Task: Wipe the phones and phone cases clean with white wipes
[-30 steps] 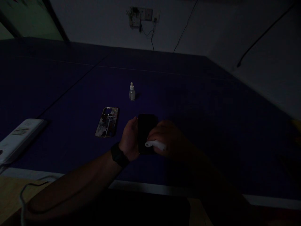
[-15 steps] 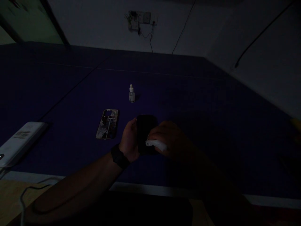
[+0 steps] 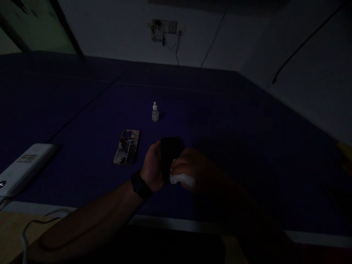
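Note:
My left hand (image 3: 153,167), with a dark watch (image 3: 140,185) on its wrist, grips a black phone (image 3: 168,154) along its left edge. Over the phone's lower right part lies my right hand (image 3: 191,168), its fingers closed around a folded white tissue (image 3: 183,179). The tissue is against or just above the dark screen; the exact contact is hidden. Left of the phone, a patterned phone case (image 3: 127,147) lies flat on the table. Farther back stands a small dropper bottle (image 3: 155,114) with a white cap.
The scene is very dim. A white power strip-like box (image 3: 26,167) with a cord (image 3: 25,234) lies at the left on the blue table (image 3: 220,110). Sockets with wires (image 3: 165,29) are on the back wall, and a black cable (image 3: 302,46) hangs at the right.
My right hand with the tissue has slid down the phone, toward its lower end. My left hand keeps its hold on the phone. The whole view has shifted slightly.

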Demonstrator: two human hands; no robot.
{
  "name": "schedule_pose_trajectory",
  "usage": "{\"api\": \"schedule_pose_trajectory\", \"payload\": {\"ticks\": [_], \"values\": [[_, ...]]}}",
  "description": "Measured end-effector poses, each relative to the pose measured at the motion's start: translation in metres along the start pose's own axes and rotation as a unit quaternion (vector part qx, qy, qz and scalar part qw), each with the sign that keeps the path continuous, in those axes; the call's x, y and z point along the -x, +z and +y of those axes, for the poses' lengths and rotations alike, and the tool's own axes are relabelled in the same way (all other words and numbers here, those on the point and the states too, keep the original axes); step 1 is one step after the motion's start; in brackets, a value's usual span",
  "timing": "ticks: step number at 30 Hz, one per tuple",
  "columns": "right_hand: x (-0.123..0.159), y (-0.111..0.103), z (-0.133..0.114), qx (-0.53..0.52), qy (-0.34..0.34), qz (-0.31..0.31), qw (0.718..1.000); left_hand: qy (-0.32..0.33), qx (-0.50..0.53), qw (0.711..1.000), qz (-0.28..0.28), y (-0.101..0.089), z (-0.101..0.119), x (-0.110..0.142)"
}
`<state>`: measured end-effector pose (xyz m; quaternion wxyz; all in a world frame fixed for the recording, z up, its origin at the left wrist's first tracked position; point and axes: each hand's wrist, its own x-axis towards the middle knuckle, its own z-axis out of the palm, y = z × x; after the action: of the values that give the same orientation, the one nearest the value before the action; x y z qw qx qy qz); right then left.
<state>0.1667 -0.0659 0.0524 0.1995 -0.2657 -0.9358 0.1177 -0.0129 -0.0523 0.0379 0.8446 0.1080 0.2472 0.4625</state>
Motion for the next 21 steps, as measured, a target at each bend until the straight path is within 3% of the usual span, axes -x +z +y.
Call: {"api": "schedule_pose_trajectory", "payload": {"ticks": [3, 8, 14, 19, 21], "values": [[0.0030, -0.0038, 0.0015, -0.018, 0.012, 0.011, 1.000, 0.007, 0.003, 1.000, 0.000, 0.0020, -0.0001, 0.0003], [0.0018, -0.0015, 0.0056, 0.059, 0.058, 0.073, 0.994, 0.008, 0.001, 1.000, 0.020, 0.0049, 0.0018, 0.0003], [-0.0022, 0.0005, -0.0026, -0.007, -0.028, 0.018, 0.999, 0.005, -0.003, 1.000, 0.010, 0.0026, 0.0025, -0.0001], [0.0023, -0.0031, 0.0033, 0.035, 0.046, 0.074, 0.996, 0.016, -0.001, 1.000, 0.011, 0.0039, 0.0038, 0.0003], [0.0010, -0.0018, 0.0028, 0.054, 0.035, 0.077, 0.995, 0.014, -0.006, 1.000, 0.013, 0.0040, 0.0043, 0.0005]]}}
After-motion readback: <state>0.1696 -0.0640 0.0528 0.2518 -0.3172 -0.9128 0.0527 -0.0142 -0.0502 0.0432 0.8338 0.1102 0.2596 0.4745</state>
